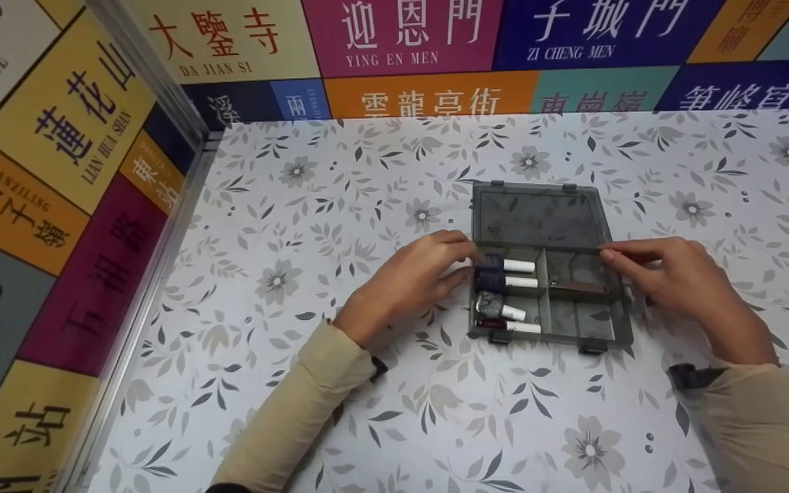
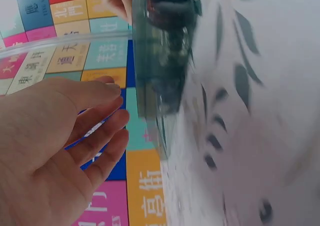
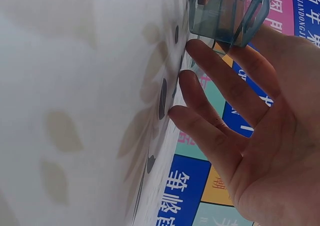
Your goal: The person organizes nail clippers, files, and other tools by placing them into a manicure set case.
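Note:
A smoky translucent compartment box [image 1: 583, 329] lies on the table, its lid [image 1: 535, 213] folded back flat. In its left compartments are several nail polish bottles with white caps: dark blue ones [image 1: 492, 281], a glittery grey one [image 1: 490, 303] and a dark red one [image 1: 492, 324]. A slim brown item [image 1: 578, 287] with a metallic end lies in the right half; its kind is unclear. My left hand [image 1: 429, 270] is beside the left wall, fingers loosely bent, holding nothing. At the right edge near the hinge, my right hand [image 1: 685, 281] pinches the box between thumb and index finger.
White tablecloth with grey flowers [image 1: 340, 226] covers the table around the box. Panels with coloured place-name blocks stand along the back [image 1: 408, 41] and left [image 1: 72, 205] edges. Dark bands show at both beige sleeves [image 1: 340, 383].

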`<state>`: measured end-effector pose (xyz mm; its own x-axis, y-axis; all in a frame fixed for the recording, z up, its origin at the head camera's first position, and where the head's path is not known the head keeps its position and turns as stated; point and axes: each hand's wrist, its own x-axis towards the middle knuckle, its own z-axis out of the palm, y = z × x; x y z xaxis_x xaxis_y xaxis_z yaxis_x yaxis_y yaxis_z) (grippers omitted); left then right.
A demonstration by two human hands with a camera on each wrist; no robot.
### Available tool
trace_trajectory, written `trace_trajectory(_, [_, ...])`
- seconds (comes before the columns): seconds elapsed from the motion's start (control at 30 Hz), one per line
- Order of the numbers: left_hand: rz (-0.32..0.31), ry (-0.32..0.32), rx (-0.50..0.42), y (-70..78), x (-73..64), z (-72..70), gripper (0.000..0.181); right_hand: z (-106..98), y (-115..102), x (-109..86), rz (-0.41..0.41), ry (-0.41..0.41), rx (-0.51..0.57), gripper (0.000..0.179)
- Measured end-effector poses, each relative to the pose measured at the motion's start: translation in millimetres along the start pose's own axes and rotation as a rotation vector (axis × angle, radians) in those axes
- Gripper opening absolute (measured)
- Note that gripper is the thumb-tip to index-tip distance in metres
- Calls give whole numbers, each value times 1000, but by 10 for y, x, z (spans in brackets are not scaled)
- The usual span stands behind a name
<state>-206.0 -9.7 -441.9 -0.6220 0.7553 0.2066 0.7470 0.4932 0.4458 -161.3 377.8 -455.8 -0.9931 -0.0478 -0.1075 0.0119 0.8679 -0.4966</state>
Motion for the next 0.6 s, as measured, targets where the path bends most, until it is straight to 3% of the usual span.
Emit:
trace_trajectory(0.43, [-102, -22, -68, -205, -339, -53, 21, -11, -12, -13, -13, 10, 0, 44])
trace_trajectory(0.6, [-107, -27, -87, -272, -450, -81, 19, -8, -20, -12, -12, 9, 0, 44])
